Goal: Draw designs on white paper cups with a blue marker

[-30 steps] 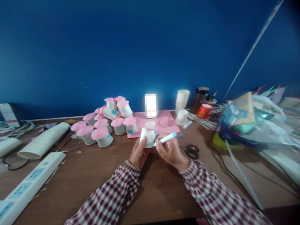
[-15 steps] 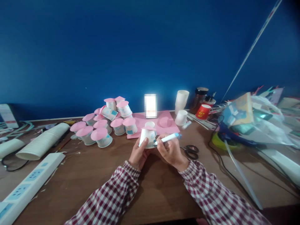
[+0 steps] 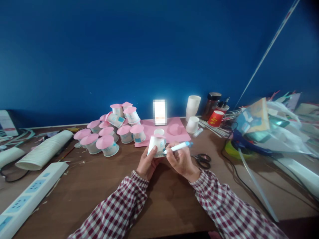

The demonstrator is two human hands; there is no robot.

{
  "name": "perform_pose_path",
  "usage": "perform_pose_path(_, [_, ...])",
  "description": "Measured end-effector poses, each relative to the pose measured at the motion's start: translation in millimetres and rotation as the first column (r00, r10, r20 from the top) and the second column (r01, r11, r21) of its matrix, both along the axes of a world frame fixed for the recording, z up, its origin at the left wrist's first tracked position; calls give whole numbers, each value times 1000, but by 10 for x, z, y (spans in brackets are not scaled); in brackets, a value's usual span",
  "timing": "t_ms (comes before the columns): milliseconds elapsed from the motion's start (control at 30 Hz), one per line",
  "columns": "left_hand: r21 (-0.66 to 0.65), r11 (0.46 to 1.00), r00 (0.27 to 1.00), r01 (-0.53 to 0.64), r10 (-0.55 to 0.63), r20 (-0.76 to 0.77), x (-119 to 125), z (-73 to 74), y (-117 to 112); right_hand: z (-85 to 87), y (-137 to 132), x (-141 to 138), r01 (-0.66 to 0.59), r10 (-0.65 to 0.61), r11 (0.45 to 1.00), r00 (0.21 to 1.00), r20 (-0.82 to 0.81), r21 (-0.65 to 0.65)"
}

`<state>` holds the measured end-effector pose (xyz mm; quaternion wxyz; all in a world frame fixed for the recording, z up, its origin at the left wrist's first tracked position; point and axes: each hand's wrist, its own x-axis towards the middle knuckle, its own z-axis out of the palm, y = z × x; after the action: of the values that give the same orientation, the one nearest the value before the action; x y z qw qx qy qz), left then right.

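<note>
My left hand is closed around a white paper cup, held upside down with blue marks drawn on its side. Pinched in my right hand is a white marker with a blue end; its tip meets the cup's right side, low down. Behind the held cup lies a pink paper sheet. To the left stand several upturned cups with pink paper tops, such as one decorated cup; one of them lies tilted on the pile. Black scissors rest beside my right wrist.
White cups and a marker cap sit at the back right, near a red cup and a dark jar. A power strip and a cup stack lie left. Plastic bags crowd the right.
The view has shifted very slightly. Both hands keep almost the same pose, with the marker tip still at the cup's side.
</note>
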<state>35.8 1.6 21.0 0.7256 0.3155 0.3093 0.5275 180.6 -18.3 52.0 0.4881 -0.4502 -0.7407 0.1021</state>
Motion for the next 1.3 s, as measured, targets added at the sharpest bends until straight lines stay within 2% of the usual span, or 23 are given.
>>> perform_pose_path(533, [-29,999,1000,-22,21,-15,2,20,-11,2,-4,-1,11,-10,999,1000,-16,31])
perform_pose_path(933, [-8,999,999,-40,40,-2,9,59,-23,20,-1,-6,-4,4,1000,1000,13,-3])
perform_pose_path(1300, [25,1000,1000,4,-4,5,1,62,-35,21,33,-14,-11,10,996,1000,-6,-93])
